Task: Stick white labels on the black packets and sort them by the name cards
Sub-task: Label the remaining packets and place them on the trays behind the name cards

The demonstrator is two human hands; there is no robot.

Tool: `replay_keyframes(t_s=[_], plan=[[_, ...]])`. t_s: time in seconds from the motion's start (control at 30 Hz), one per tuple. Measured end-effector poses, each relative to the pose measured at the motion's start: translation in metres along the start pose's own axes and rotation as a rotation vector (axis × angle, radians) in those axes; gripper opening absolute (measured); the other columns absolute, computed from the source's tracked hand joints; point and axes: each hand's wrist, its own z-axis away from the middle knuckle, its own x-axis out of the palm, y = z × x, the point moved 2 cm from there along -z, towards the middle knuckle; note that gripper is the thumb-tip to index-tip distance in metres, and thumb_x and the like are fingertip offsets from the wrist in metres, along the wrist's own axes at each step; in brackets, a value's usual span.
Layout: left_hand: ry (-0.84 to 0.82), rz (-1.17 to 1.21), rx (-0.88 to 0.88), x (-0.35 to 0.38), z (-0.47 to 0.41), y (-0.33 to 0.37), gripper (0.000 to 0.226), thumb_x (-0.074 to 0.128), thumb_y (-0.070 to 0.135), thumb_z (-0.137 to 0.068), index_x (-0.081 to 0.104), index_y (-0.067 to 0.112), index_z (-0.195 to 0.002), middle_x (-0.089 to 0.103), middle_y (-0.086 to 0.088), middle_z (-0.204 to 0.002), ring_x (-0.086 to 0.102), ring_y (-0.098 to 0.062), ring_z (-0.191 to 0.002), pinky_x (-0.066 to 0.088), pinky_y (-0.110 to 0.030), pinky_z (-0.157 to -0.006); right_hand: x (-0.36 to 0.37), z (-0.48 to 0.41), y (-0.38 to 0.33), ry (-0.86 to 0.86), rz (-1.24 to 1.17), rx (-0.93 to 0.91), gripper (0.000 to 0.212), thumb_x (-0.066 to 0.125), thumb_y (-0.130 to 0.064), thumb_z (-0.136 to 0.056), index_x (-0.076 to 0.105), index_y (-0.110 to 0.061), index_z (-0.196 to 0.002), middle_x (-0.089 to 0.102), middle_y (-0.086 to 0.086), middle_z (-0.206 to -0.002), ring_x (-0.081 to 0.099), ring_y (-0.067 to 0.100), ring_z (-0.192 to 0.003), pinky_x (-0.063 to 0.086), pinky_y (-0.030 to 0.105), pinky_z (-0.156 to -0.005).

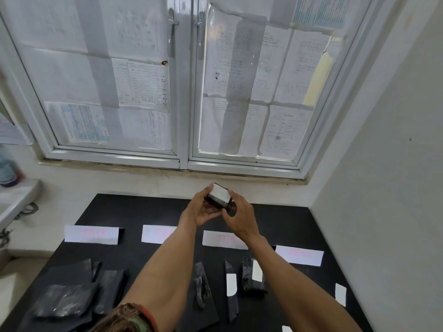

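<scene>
Beyond the 4 name cards, the far strip of the table lies open. Nearer, black packets crowd left and middle; loose white labels dot the right, beside the wall.

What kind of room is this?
Probably a lab or workroom: printed sheets cover the window, what looks like a sink with a bottle sits at the left, and name cards line a black worktop for sorting packets.

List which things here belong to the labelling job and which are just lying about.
Job: black packet held by left hand and right hand, name cards, spare white labels, other packets.
Lying about: taped papers, bottle at left.
</scene>
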Motion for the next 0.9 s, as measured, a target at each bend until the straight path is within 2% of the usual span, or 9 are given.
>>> replay_keyframes(t_s=[0.17, 0.3, 0.43, 0.5, 0.57, 0.63, 0.7, 0.77, 0.9], plan=[[0.016, 0.047, 0.022, -0.004, 0.006, 0.001, 0.05, 0.062, 0.035, -0.088, 0.049, 0.007, -0.128, 0.059, -0.024, -0.12, 0.061, -0.04, -0.109, 0.056, -0.046, -0.081, 0.006, -0.003, -0.003, 0.034, -0.027, 0.063, 0.062, 0.074, -0.027, -0.081, 0.049, -0.01, -0.135, 0.059, 0.007, -0.124, 0.056, 0.016, -0.112, 0.051, 0.026, -0.095], [0.04, -0.034, -0.02, -0.019, 0.013, 0.005, 0.043, 0.064, 0.035, -0.088, 0.054, 0.009, -0.122, 0.061, -0.023, -0.119, 0.064, -0.038, -0.108, 0.058, -0.045, -0.079, 0.015, -0.002, -0.004, 0.011, -0.067, 0.152, 0.057, 0.078, -0.028, -0.075, 0.057, -0.013, -0.125, 0.064, 0.005, -0.115, 0.06, 0.014, -0.103, 0.054, 0.026, -0.087], [0.202, -0.329, -0.116, -0.056, 0.023, 0.008, 0.039, 0.066, 0.031, -0.09, 0.06, 0.004, -0.118, 0.064, -0.02, -0.113, 0.066, -0.031, -0.095, 0.06, -0.036, -0.066, 0.039, 0.014, -0.001, -0.136, 0.037, 0.233, 0.046, 0.079, -0.031, -0.072, 0.064, -0.013, -0.111, 0.069, 0.004, -0.1, 0.061, 0.015, -0.087, 0.047, 0.019, -0.073], [0.332, -0.544, -0.172, -0.087, 0.027, 0.005, 0.041, 0.064, 0.033, -0.091, 0.06, 0.003, -0.119, 0.064, -0.017, -0.109, 0.065, -0.028, -0.088, 0.057, -0.035, -0.074, 0.059, 0.03, 0.004, -0.21, 0.087, 0.326, 0.044, 0.078, -0.034, -0.072, 0.065, -0.011, -0.108, 0.069, 0.006, -0.099, 0.063, 0.019, -0.087, 0.046, 0.02, -0.07], [0.432, -0.681, -0.236, -0.124, 0.034, 0.001, 0.036, 0.06, 0.031, -0.093, 0.057, 0.007, -0.119, 0.062, -0.014, -0.09, 0.057, -0.023, -0.066, 0.052, -0.038, -0.086, 0.086, 0.048, 0.007, -0.295, 0.142, 0.434, 0.046, 0.076, -0.037, -0.073, 0.064, -0.008, -0.107, 0.068, 0.01, -0.103, 0.063, 0.025, -0.094, 0.047, 0.026, -0.073], [0.514, -0.783, -0.264, -0.155, 0.043, -0.004, 0.03, 0.056, 0.024, -0.093, 0.057, 0.007, -0.118, 0.052, -0.01, -0.07, 0.044, -0.019, -0.05, 0.053, -0.033, -0.082, 0.11, 0.067, 0.011, -0.38, 0.207, 0.509, 0.048, 0.075, -0.039, -0.073, 0.063, -0.006, -0.106, 0.067, 0.013, -0.107, 0.061, 0.028, -0.099, 0.046, 0.029, -0.075], [0.568, -1.078, -0.194, -0.188, 0.054, -0.004, 0.027, 0.054, 0.021, -0.09, 0.062, 0.003, -0.109, 0.061, -0.014, -0.082, 0.058, -0.025, -0.064, 0.049, -0.028, -0.066, 0.137, 0.085, 0.015, -0.447, 0.221, 0.569, 0.047, 0.075, -0.036, -0.073, 0.062, -0.005, -0.105, 0.066, 0.015, -0.109, 0.062, 0.029, -0.1, 0.047, 0.03, -0.076], [0.568, -1.35, -0.159, -0.217, 0.064, -0.006, 0.03, 0.051, 0.02, -0.089, 0.065, 0.001, -0.108, 0.067, -0.016, -0.109, 0.064, -0.032, -0.098, 0.048, -0.032, -0.076, 0.157, 0.099, 0.02, -0.497, 0.233, 0.605, 0.043, 0.073, -0.031, -0.074, 0.061, -0.004, -0.104, 0.065, 0.016, -0.111, 0.061, 0.031, -0.102, 0.048, 0.032, -0.081], [0.602, -1.507, -0.164, -0.274, 0.093, -0.013, 0.027, 0.048, 0.013, -0.087, 0.062, 0.004, -0.109, 0.064, -0.016, -0.119, 0.06, -0.033, -0.11, 0.047, -0.034, -0.09, 0.191, 0.105, 0.032, -0.52, 0.276, 0.626, 0.045, 0.069, -0.026, -0.078, 0.053, -0.002, -0.112, 0.059, 0.019, -0.115, 0.058, 0.034, -0.107, 0.046, 0.035, -0.087]])
